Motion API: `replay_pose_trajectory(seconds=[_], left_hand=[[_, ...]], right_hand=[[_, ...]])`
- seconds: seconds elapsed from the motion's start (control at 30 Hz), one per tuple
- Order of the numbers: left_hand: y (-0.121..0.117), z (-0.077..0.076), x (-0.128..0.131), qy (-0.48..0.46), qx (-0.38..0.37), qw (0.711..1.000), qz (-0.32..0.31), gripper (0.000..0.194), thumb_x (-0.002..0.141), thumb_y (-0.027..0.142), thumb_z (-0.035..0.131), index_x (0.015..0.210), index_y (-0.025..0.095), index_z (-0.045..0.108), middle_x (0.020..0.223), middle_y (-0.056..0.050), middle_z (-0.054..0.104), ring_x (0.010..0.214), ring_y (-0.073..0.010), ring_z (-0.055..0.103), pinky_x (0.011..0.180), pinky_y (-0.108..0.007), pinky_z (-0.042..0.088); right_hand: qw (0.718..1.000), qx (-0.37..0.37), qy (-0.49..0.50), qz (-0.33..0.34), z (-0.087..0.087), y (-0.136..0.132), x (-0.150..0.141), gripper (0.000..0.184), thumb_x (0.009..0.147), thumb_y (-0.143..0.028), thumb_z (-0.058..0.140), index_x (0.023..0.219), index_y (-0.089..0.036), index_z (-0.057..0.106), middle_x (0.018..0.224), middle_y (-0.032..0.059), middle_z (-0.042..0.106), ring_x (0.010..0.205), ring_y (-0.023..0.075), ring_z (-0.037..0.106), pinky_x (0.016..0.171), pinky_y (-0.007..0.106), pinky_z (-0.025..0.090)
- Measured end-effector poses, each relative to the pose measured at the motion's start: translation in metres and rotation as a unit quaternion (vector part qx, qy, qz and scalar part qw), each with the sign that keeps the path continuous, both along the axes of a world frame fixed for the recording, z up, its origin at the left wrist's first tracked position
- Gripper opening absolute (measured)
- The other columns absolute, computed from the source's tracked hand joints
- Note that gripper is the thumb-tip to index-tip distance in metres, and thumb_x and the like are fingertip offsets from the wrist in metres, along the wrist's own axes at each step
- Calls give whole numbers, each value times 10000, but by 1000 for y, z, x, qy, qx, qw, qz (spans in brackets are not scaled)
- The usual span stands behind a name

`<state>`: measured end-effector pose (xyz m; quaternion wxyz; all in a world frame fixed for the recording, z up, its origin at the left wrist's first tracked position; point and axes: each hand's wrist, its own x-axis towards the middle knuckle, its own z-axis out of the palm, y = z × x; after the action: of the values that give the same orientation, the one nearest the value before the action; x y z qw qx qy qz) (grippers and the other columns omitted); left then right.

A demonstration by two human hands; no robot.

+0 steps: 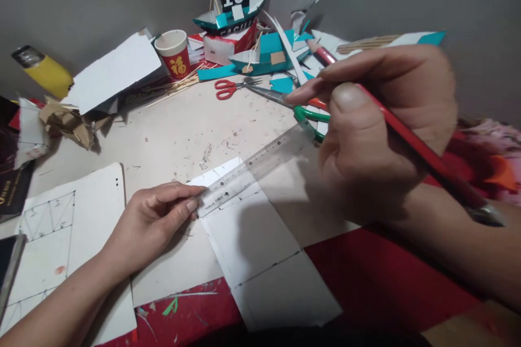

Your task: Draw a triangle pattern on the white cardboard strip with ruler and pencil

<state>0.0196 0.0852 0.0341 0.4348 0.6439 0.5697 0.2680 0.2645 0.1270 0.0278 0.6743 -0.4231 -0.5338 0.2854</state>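
Observation:
My left hand [163, 217] pinches the near left end of a clear plastic ruler [244, 171] between thumb and fingers. The ruler lies slantwise over the upper part of a white paper strip [264, 238], which bears several pencilled lines and dots. Raised above the table at the right, my right hand [382, 119] is closed around a red pencil [415, 152]. The sharpened tip points up and away to the left, well off the paper. Behind that hand, green-handled scissors [311, 116] are partly hidden.
Small red scissors [228, 88], a red paper cup [173, 54] and teal paper boats [260, 59] stand toward the back. At left lie a sheet with a truss drawing [61, 255], crumpled brown paper [73, 119] and a yellow cutter [46, 73]. Red cloth [366, 265] borders the near edge.

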Motion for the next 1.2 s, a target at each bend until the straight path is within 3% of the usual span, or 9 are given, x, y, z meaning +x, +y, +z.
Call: replay_pose_trajectory(seconds=[0.1, 0.3, 0.57, 0.8, 0.93, 1.03, 1.1, 1.2], left_hand=[[1, 1, 1, 12, 3, 1000, -3, 173, 836, 231, 690, 967, 275, 795, 933, -15, 782, 769, -139, 679, 695, -228, 523], [2, 2, 1, 19, -21, 1000, 7, 174, 835, 268, 684, 971, 242, 789, 855, -28, 782, 673, -137, 644, 612, -231, 511], [3, 2, -1, -15, -51, 999, 12, 169, 832, 269, 694, 971, 234, 784, 692, -4, 731, 608, -107, 597, 556, -186, 469], [5, 2, -3, -36, -67, 997, 13, 157, 837, 262, 699, 966, 250, 788, 699, 5, 724, 619, -91, 581, 574, -169, 455], [6, 2, -6, -65, -97, 993, 21, 167, 824, 246, 718, 975, 252, 789, 695, 11, 724, 620, -78, 585, 581, -150, 450], [6, 3, -7, -86, -116, 989, 28, 168, 822, 255, 729, 979, 240, 787, 681, 9, 717, 602, -71, 578, 558, -139, 437], [6, 4, -7, -108, -125, 986, 30, 164, 821, 258, 734, 973, 225, 783, 670, 6, 706, 590, -70, 578, 540, -136, 433], [7, 6, -6, -140, -127, 981, 28, 171, 812, 251, 743, 976, 206, 766, 649, 16, 675, 565, -66, 576, 533, -138, 444]], right_hand=[[997, 67, -32, -22, -1, 3, -1, 142, 908, -205, 535, 933, -261, 663, 939, 12, 663, 939, 208, 678, 1004, 414, 505], [995, 85, -43, -2, -1, 0, -3, 149, 907, -187, 553, 935, -278, 668, 860, -11, 696, 891, 215, 684, 975, 453, 497], [995, 58, -78, 12, 3, -3, 0, 174, 942, -159, 532, 983, -271, 659, 896, -7, 705, 939, 188, 672, 960, 374, 512], [987, 61, -147, 3, 8, -3, 1, 220, 954, -190, 508, 978, -330, 676, 903, -12, 728, 906, 200, 686, 883, 384, 546], [976, 66, -203, 50, 6, 4, 5, 218, 916, -157, 545, 977, -302, 695, 928, -13, 726, 916, 181, 682, 873, 345, 521], [931, 106, -322, 135, 3, 14, 12, 155, 900, -197, 599, 1005, -256, 697, 945, 21, 727, 900, 212, 681, 857, 373, 504], [875, 152, -413, 202, 2, 20, 16, 158, 928, -254, 594, 1048, -192, 677, 949, 66, 728, 895, 228, 677, 834, 381, 497], [792, 190, -505, 285, 3, 22, 21, 309, 961, -391, 576, 1105, -125, 640, 1003, 120, 713, 918, 230, 657, 817, 358, 485]])
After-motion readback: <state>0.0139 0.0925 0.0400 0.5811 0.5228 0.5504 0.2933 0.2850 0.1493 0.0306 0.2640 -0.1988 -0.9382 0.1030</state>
